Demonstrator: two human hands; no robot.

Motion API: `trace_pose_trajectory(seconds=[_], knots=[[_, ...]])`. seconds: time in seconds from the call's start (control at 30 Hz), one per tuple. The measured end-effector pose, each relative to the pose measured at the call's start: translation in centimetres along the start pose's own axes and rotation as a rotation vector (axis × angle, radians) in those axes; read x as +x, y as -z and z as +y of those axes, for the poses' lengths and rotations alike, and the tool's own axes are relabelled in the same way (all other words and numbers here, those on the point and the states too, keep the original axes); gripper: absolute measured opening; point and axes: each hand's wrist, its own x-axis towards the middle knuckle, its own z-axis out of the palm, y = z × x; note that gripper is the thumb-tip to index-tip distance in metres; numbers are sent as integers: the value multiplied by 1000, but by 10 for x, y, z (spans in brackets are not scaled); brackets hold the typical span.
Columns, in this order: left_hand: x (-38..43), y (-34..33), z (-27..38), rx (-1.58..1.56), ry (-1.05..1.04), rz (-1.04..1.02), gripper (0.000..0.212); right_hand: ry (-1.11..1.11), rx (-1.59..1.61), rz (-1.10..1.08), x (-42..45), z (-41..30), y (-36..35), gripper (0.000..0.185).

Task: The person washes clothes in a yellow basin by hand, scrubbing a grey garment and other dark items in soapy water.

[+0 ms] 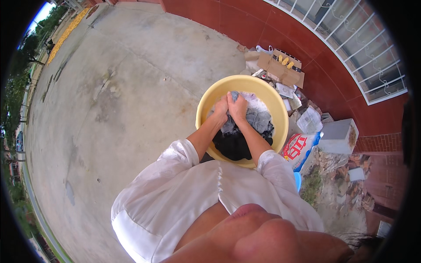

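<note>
A round yellow plastic basin [201,108] stands before me with wet cloth and white suds [254,100] in it. Both my hands are close together over its middle, gripping a grey wet cloth [260,120]. My left hand [221,107] is closed on the cloth at the left. Beside it, my right hand [237,106] clasps a bunched end that sticks up above the fingers. The grey cloth hangs below the hands and spreads to the right. Black cloth [232,144] lies in the near part of the basin, partly behind my right forearm.
Right of the basin are a detergent bag [301,148], a white foam box [335,136] and the rim of a blue container [298,181]. Beyond it, corn cobs lie on an opened cardboard box [278,70] by the red wall [243,19]. Concrete ground [131,98] extends left.
</note>
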Motion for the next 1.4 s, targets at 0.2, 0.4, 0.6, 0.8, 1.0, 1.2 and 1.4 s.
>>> trace_pose_trajectory(seconds=[0.2,0.4,0.6,0.8,1.0,1.2,1.4], knots=[[18,14,-4,-12,47,131,48,35,-215,-10,25,32,-25,49],[62,29,-29,-253,8,59,49,184,31,-54,-2,11,-25,44],[-19,-26,-2,13,145,-43,28,-176,92,187,11,35,6,35],[32,18,-39,-224,107,-282,29,69,2,184,-23,12,-12,39],[13,11,-16,394,-187,-404,36,122,37,280,-25,1,1,46],[-21,-59,2,159,-198,-145,36,-202,-113,264,23,56,78,54],[31,-40,-48,1026,-966,-208,50,-158,-538,52,9,88,71,53]])
